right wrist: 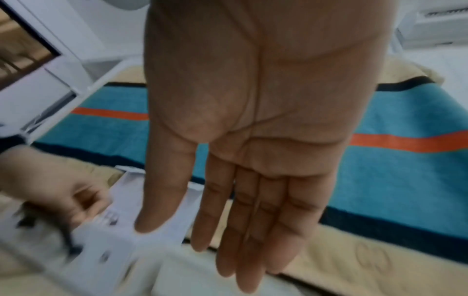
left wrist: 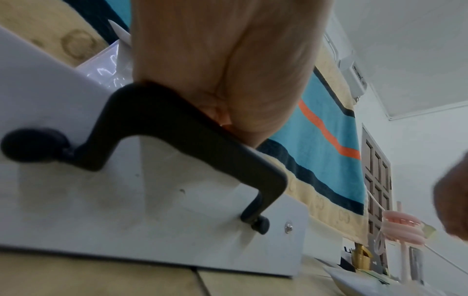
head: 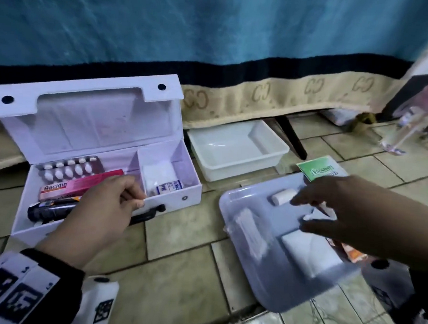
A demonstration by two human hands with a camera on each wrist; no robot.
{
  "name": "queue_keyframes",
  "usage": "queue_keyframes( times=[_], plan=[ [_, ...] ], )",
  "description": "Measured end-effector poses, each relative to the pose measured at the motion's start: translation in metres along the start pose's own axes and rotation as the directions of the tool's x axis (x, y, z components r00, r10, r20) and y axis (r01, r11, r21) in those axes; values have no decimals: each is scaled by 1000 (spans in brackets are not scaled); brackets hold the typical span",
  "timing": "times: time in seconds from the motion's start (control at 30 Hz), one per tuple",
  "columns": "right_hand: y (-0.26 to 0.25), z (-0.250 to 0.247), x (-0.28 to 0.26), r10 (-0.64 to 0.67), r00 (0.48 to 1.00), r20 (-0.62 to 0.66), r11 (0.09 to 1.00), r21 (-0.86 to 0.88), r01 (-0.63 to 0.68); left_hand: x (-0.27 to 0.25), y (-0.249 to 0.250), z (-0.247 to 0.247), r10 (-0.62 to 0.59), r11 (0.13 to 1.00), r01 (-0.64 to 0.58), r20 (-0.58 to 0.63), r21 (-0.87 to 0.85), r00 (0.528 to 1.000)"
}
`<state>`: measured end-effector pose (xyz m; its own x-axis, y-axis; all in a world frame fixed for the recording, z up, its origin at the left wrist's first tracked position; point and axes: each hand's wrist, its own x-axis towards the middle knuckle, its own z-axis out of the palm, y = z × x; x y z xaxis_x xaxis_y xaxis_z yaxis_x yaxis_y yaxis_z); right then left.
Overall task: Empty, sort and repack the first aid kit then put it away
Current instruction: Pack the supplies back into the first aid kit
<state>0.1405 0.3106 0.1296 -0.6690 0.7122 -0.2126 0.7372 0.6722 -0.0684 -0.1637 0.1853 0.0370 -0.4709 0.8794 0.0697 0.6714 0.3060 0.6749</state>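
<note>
The white first aid kit [head: 181, 204] stands open on the tiled floor, lid [head: 98, 121] up. Its large compartment holds a pill blister [head: 68, 169], a pink Bacidin box [head: 77, 185] and a black bottle [head: 49, 211]. A gauze pack [head: 158, 171] and a bandage roll [head: 170, 185] lie in the small one. My left hand [head: 132, 194] grips the kit's front wall above the black handle [left wrist: 177, 130]. My right hand [head: 300, 212] hovers open over the grey tray [head: 251, 275], fingers straight [right wrist: 243, 230], near a white roll [head: 281, 196].
The tray also carries a white pad [head: 309, 253] and a clear packet [head: 250, 233]. A green packet [head: 321, 170] and an empty white tub [head: 236, 150] lie behind it, beside the bed's blue blanket [head: 215, 25]. An orange pack [head: 354, 253] shows under my right arm.
</note>
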Motion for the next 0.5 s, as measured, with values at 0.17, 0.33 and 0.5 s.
queue_keyframes(
  times=[0.17, 0.33, 0.5],
  plan=[
    [2, 55, -23, 0, 990, 141, 1000, -26, 4, -2, 5, -3, 11, 999, -11, -4, 39, 1000],
    [-3, 69, -19, -1, 992, 124, 997, -74, 10, -1, 4, -3, 1, 1000, -1, -5, 27, 1000],
    [3, 68, -13, -45, 996, 77, 990, -131, 55, -3, 3, -3, 3, 1000, -3, -13, 17, 1000]
  ],
)
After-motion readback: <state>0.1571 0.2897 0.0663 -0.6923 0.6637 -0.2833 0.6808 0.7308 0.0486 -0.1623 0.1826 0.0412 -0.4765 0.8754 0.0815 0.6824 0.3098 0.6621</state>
